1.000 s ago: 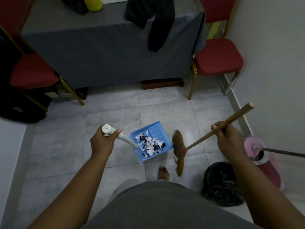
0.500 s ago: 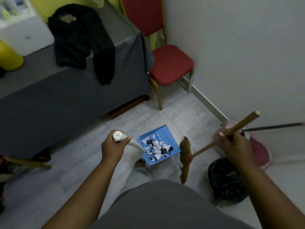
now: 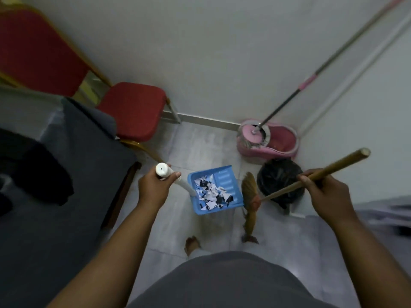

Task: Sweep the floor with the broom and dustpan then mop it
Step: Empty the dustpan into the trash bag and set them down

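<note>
My left hand [image 3: 155,187] grips the white handle of a blue dustpan [image 3: 224,181] that hangs above the floor, filled with black and white paper scraps [image 3: 211,194]. My right hand [image 3: 327,192] grips the wooden stick of a broom [image 3: 250,196], whose straw head hangs just right of the dustpan. Beyond the broom sits a black rubbish bag [image 3: 278,176] on the floor. Behind it a pink mop bucket [image 3: 282,141] stands in the corner, with the mop handle [image 3: 329,58] leaning up to the right.
A red chair [image 3: 133,110] stands against the wall at the left. A table with a dark grey cloth [image 3: 84,152] and black clothing [image 3: 37,174] fills the left side. White walls meet in the corner ahead. My bare foot [image 3: 192,243] stands on the pale tiled floor.
The view has swung right toward the corner, bringing the mop bucket and black bag ahead. Both hands still carry the dustpan and broom, now close to the bag.
</note>
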### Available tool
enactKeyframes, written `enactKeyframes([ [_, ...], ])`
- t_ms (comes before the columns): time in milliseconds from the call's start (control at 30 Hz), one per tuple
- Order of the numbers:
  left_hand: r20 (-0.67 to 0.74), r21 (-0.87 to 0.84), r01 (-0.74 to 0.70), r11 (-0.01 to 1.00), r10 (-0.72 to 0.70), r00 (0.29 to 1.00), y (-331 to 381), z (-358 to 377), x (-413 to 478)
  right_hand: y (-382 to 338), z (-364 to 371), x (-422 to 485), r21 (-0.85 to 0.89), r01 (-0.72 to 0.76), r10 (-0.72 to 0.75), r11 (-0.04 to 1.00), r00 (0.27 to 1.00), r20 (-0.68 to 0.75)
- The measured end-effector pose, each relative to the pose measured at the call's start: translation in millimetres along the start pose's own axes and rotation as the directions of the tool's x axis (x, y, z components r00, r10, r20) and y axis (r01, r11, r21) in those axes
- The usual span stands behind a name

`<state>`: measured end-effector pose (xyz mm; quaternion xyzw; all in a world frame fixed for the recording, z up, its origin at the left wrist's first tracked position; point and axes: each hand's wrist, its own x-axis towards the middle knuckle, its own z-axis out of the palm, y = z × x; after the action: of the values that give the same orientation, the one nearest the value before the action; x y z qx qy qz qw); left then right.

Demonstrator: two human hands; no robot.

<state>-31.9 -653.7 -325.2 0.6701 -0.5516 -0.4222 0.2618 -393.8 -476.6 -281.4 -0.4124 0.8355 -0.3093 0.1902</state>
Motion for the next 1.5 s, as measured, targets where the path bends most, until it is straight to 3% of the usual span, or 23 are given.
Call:
enactKeyframes([
  [100, 0.08, 0.027, -0.081, 0.996, 0.078, 0.994, 17, 16, 12, 19, -21, -34, 0.033, -0.111, 0.113, 0.993, 0.991, -0.077],
  [400, 0.185, 0.006, -0.225, 0.974, 0.22, 0.958, 71, 76, 13, 80, -70, -104, 0.144, -0.181, 0.212, 0.973, 0.948, -0.238],
  [567, 0.145, -0.051, -0.33, 0.943, 0.334, 0.931, 116, 98, 6, 112, -82, -125, 0.203, -0.22, 0.267, 0.954, 0.932, -0.244],
  [867, 0.167, -0.029, -0.569, 0.822, 0.565, 0.808, 150, 163, -27, 141, -99, -144, 0.24, -0.284, 0.341, 0.928, 0.906, -0.249],
  [1067, 0.279, -0.029, -0.702, 0.712, 0.68, 0.678, 156, 200, -35, 145, -94, -149, 0.302, -0.354, 0.447, 0.885, 0.83, -0.333],
  [1333, 0.454, -0.169, -0.906, 0.389, 0.846, 0.279, 135, 234, -33, 123, -76, -152, 0.312, -0.415, 0.511, 0.855, 0.78, -0.362],
  [1500, 0.591, -0.202, -0.915, 0.348, 0.789, 0.169, 120, 249, -25, 108, -66, -144, 0.319, -0.445, 0.543, 0.837, 0.753, -0.373],
])
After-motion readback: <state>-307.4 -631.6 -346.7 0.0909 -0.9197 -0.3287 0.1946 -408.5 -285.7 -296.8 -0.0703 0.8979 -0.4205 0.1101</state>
